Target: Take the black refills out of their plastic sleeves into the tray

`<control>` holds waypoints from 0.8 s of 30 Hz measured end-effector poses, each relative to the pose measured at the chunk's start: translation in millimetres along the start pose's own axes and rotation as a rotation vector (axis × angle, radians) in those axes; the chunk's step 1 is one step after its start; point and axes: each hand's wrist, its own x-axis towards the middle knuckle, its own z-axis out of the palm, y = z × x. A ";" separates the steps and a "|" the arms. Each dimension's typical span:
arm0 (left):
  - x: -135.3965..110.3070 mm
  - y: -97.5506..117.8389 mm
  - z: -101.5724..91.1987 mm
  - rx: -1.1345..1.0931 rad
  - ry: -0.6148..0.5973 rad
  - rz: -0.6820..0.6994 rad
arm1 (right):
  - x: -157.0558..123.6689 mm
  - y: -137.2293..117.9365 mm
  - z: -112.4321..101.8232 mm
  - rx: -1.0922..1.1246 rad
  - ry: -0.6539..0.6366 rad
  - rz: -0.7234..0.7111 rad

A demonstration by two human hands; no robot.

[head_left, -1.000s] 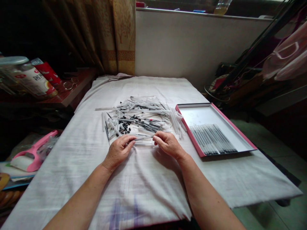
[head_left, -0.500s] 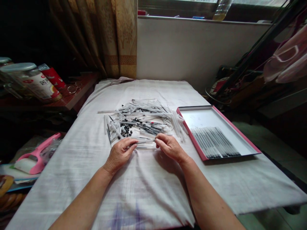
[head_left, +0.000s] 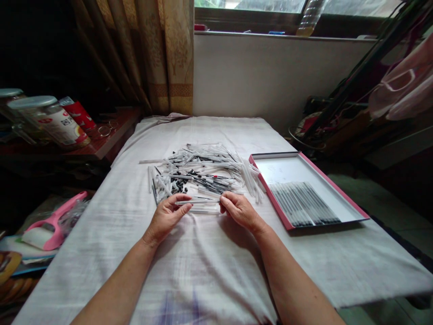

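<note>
A slim clear pen [head_left: 203, 201] with a dark refill inside lies level between my two hands, above the near edge of the pile. My left hand [head_left: 169, 215] has its thumb and forefinger around the pen's left part. At the other end, the fingers of my right hand [head_left: 238, 210] pinch the tip, which they hide. Just below the pen, clear tubes [head_left: 204, 209] rest on the cloth. Beyond my hands spreads a pile of clear barrels [head_left: 250, 180], dark thin refills [head_left: 211, 184] and small black caps or plugs [head_left: 179, 185].
A shallow pink-edged box lid [head_left: 284, 167] at the right holds a row of pens [head_left: 302, 203]. White cloth [head_left: 209, 262] covers the table. On the left are a side table with jars [head_left: 54, 124] and a pink-handled tool [head_left: 56, 221].
My left thumb and forefinger have loosened a little and sit farther apart along the pen. My right hand keeps its pinch. The whole view has shifted slightly downward.
</note>
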 end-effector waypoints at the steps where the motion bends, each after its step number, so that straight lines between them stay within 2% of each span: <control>1: 0.6 1.3 -0.7 -0.093 0.003 -0.045 | 0.1 0.2 0.6 0.011 -0.002 0.000; 4: 1.4 4.6 -1.2 -0.264 0.024 -0.092 | -0.3 -0.7 4.5 0.041 -0.028 -0.003; 10: 0.3 9.0 4.2 -0.321 0.032 -0.093 | -3.1 -7.8 18.2 -0.041 -0.156 -0.057; 14: 1.4 9.0 3.7 -0.419 0.068 -0.130 | -3.1 -4.9 15.6 -0.129 -0.123 -0.058; 17: 1.2 7.5 2.0 -0.332 0.034 -0.116 | -1.1 4.9 0.9 -0.131 0.015 -0.006; 22: -1.6 6.4 4.4 -0.106 -0.038 -0.069 | 0.2 26.8 -32.2 -0.143 0.427 0.102; 24: -2.3 5.6 6.7 -0.068 -0.055 -0.047 | -1.2 33.3 -41.5 -0.216 0.537 0.130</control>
